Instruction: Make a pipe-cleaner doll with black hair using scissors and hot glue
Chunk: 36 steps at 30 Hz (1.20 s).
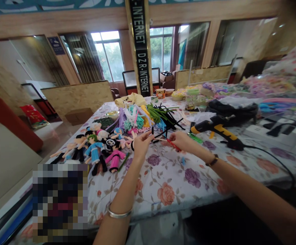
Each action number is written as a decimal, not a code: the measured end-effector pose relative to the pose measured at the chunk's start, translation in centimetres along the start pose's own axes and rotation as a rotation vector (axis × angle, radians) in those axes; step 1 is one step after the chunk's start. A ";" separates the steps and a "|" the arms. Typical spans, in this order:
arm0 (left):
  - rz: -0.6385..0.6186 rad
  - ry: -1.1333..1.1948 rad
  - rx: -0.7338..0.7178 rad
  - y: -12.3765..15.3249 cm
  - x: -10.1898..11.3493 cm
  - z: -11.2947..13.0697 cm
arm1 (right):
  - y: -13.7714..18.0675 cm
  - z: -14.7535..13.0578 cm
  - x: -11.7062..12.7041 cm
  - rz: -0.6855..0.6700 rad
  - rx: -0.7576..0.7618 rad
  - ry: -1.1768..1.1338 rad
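Above the flowered tablecloth (167, 194), my left hand (142, 145) pinches one end of a thin pale pipe cleaner (160, 139), and a short black piece (152, 130) stands up at its fingertips. My right hand (185, 142) is closed around a slim red-handled tool (173, 145); its exact kind is too small to tell. The tool's front end meets the pale pipe cleaner between the two hands. Left of my left hand lie several pipe-cleaner dolls, among them one in a blue robe (94, 152) and one in pink (115, 158).
Bundles of coloured pipe cleaners (135, 117) and loose black stems (172, 117) lie behind my hands. A black and yellow glue gun (220, 131) rests at the right, its cord trailing off. Bags of material (265, 85) are heaped at the back right.
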<state>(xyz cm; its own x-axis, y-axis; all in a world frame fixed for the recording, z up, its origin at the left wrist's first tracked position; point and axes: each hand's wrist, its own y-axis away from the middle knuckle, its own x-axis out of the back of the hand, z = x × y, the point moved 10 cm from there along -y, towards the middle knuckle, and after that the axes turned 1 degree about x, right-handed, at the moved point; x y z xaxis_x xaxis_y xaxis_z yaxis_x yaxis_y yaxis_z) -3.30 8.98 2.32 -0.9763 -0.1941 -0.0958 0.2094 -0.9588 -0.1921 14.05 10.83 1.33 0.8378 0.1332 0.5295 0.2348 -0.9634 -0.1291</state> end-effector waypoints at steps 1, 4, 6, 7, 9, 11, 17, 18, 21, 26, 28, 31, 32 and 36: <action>0.010 0.000 0.004 0.0 0.1 0.0 | 0.0 -0.1 0.4 0.032 0.028 0.136; 0.011 -0.006 -0.003 0.0 0.1 0.1 | 0.2 -1.2 0.2 0.043 0.167 0.297; -0.003 -0.018 -0.016 0.1 -0.1 0.2 | 0.5 -2.0 -0.6 -0.019 0.238 0.291; -0.013 -0.027 -0.023 0.1 -0.2 0.3 | 0.6 -2.4 -0.8 -0.033 0.263 0.287; -0.043 -0.060 -0.035 0.2 -0.5 0.5 | 0.9 -3.3 -0.5 0.015 0.291 0.285; -0.091 -0.090 -0.044 0.4 -1.1 0.6 | 1.3 -4.3 0.4 0.112 0.316 0.243; -0.235 -0.107 -0.074 0.8 -2.6 0.7 | 2.0 -6.0 1.1 0.183 0.379 0.092; -0.248 -0.116 -0.083 0.9 -2.7 0.7 | 2.1 -6.2 1.1 0.188 0.393 0.124; -0.255 -0.125 -0.093 0.8 -2.7 0.7 | 2.2 -6.7 1.3 0.219 0.428 0.227; -0.237 -0.125 -0.057 0.6 -2.5 0.4 | 2.3 -7.0 1.0 0.224 0.456 0.355; -0.229 -0.129 -0.051 0.6 -2.5 0.3 | 2.2 -6.7 0.8 0.207 0.443 0.354; -0.220 -0.139 -0.049 0.6 -2.4 0.4 | 2.0 -6.0 0.9 0.195 0.404 0.243; -0.215 -0.147 -0.048 0.6 -2.3 0.4 | 1.9 -5.8 1.1 0.209 0.388 0.187; -0.193 -0.179 -0.037 0.5 -2.0 0.2 | 1.7 -4.7 2.1 0.267 0.340 -0.019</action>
<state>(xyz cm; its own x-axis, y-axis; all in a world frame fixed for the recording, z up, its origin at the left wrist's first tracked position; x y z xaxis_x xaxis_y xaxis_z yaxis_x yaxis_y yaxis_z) -1.23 8.88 2.62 -0.9917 -0.0450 0.1203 0.0167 -0.9739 -0.2263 13.84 8.39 6.15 0.8992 -0.1034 0.4251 0.1547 -0.8338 -0.5300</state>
